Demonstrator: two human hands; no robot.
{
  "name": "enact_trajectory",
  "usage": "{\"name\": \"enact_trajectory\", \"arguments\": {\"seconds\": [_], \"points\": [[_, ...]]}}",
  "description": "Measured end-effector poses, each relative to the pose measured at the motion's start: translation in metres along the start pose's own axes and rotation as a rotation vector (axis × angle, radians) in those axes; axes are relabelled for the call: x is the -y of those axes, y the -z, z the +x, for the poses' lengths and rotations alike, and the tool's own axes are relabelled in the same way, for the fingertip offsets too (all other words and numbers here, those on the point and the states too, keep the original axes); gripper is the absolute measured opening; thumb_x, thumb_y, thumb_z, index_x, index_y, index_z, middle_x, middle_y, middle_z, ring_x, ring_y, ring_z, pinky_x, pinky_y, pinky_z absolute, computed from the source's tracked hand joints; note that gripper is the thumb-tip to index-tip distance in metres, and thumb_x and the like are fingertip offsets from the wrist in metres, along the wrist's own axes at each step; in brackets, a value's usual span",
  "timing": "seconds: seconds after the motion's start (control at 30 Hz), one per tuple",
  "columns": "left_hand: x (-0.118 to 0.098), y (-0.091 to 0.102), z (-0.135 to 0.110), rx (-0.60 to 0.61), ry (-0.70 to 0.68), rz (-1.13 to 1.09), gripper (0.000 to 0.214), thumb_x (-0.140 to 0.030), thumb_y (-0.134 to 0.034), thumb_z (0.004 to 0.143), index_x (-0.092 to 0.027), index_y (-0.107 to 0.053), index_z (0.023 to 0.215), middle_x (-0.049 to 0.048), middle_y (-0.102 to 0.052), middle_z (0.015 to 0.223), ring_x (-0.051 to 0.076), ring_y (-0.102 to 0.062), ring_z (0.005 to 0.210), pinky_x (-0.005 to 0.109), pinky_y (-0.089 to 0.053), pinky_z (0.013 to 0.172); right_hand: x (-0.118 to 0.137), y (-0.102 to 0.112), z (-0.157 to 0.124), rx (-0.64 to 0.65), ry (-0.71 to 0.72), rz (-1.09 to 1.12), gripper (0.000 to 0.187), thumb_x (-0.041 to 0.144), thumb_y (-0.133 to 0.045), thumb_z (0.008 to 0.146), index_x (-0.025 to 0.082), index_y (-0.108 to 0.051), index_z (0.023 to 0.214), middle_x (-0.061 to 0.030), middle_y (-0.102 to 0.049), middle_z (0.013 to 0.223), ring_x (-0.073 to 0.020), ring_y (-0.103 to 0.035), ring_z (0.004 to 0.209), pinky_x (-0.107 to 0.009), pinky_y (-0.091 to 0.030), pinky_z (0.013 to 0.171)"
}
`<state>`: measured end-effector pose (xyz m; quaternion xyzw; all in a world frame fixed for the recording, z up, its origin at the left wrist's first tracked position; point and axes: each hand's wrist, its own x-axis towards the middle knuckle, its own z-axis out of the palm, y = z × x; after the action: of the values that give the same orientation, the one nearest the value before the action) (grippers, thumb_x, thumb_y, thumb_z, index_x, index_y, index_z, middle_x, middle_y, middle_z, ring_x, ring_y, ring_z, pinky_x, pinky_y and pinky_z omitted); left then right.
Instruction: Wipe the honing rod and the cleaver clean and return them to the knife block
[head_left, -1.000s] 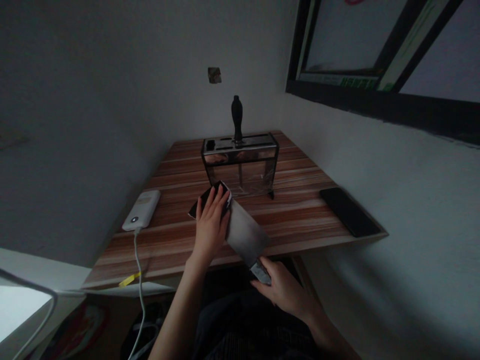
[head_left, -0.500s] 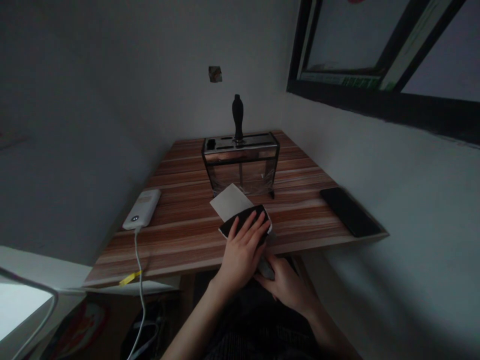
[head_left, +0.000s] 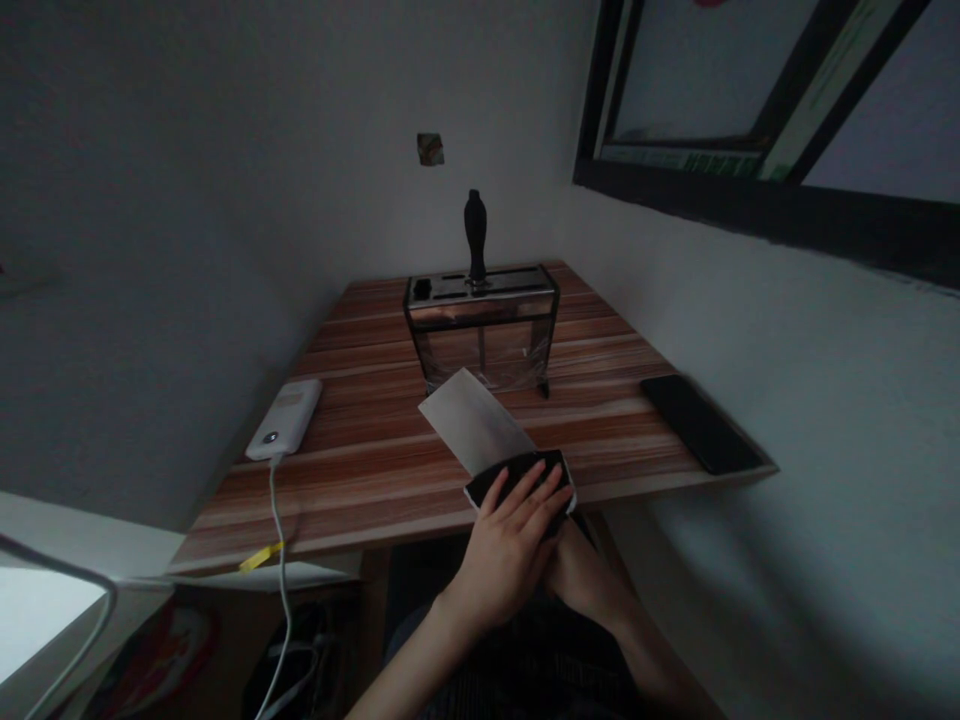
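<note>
A cleaver with a broad, pale rectangular blade (head_left: 476,418) points up and left over the near part of the table. My left hand (head_left: 504,545) lies over a black cloth (head_left: 517,478) with a white edge, pressing it on the blade near the handle end. The left fingers are stretched forward across the cloth; the thumb is out of sight. Below and to the right, my right hand (head_left: 581,570) is closed at the cleaver's handle, which is hidden behind the hands.
Behind the blade stands a clear-sided knife block (head_left: 484,310) with one black-handled tool (head_left: 475,235) in it. A white power bank (head_left: 286,420) with a cable (head_left: 277,520) lies at the left, a black phone (head_left: 701,425) at the right edge of the wooden table (head_left: 360,400).
My left hand and the black cloth have slid down and right along the blade toward the handle, baring more of the blade. The blade tip has hardly moved.
</note>
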<state>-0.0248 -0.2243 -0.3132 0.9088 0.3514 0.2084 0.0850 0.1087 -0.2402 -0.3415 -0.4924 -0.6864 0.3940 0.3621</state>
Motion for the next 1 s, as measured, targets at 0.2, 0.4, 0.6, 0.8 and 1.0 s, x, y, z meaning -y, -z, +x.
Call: {"name": "enact_trajectory", "arguments": {"seconds": [0.2, 0.4, 0.6, 0.8, 1.0], "points": [[0.005, 0.002, 0.004, -0.036, 0.054, 0.012, 0.047, -0.022, -0.04, 0.096, -0.025, -0.034, 0.143, 0.0013, -0.035, 0.151, 0.018, -0.022, 0.143, 0.047, -0.015, 0.117, 0.006, 0.004, 0.001, 0.09, -0.077, 0.048, 0.033, 0.011, -0.052, 0.074, 0.013, -0.067, 0.103, -0.0135, -0.073, 0.097, -0.0274, -0.066, 0.095, -0.033, -0.052, 0.078], [0.032, 0.02, 0.013, -0.154, 0.157, 0.097, 0.048, -0.015, -0.038, 0.095, -0.024, -0.034, 0.142, 0.0042, -0.037, 0.151, 0.018, -0.022, 0.144, 0.048, -0.012, 0.117, 0.006, 0.002, 0.001, 0.079, -0.116, 0.005, 0.028, 0.016, -0.061, 0.074, 0.015, -0.063, 0.102, -0.007, -0.071, 0.092, -0.0221, -0.065, 0.087, -0.028, -0.048, 0.078], [0.067, 0.042, 0.024, -0.315, 0.253, 0.163, 0.044, -0.019, -0.035, 0.096, -0.022, -0.038, 0.141, 0.0081, -0.037, 0.15, 0.02, -0.024, 0.143, 0.049, -0.013, 0.116, 0.011, 0.001, -0.001, 0.105, -0.176, -0.058, 0.018, 0.022, -0.061, 0.077, 0.016, -0.061, 0.094, -0.0023, -0.066, 0.076, -0.0145, -0.059, 0.063, -0.022, -0.043, 0.059], [0.09, 0.052, 0.031, -0.414, 0.3, 0.164, 0.043, -0.022, -0.034, 0.097, -0.022, -0.04, 0.139, 0.0082, -0.037, 0.151, 0.021, -0.023, 0.143, 0.051, -0.014, 0.115, 0.016, 0.003, -0.001, 0.122, -0.207, -0.08, 0.011, 0.021, -0.061, 0.077, 0.017, -0.06, 0.087, -0.0008, -0.063, 0.07, -0.0116, -0.055, 0.056, -0.02, -0.039, 0.053], [0.091, 0.053, 0.035, -0.431, 0.273, 0.186, 0.043, -0.022, -0.035, 0.097, -0.02, -0.039, 0.14, 0.0085, -0.038, 0.15, 0.022, -0.022, 0.143, 0.053, -0.011, 0.116, 0.007, 0.001, -0.004, 0.081, -0.202, -0.071, 0.014, 0.025, -0.061, 0.076, 0.017, -0.061, 0.088, -0.0023, -0.064, 0.073, -0.0098, -0.05, 0.047, -0.021, -0.038, 0.047]]}}
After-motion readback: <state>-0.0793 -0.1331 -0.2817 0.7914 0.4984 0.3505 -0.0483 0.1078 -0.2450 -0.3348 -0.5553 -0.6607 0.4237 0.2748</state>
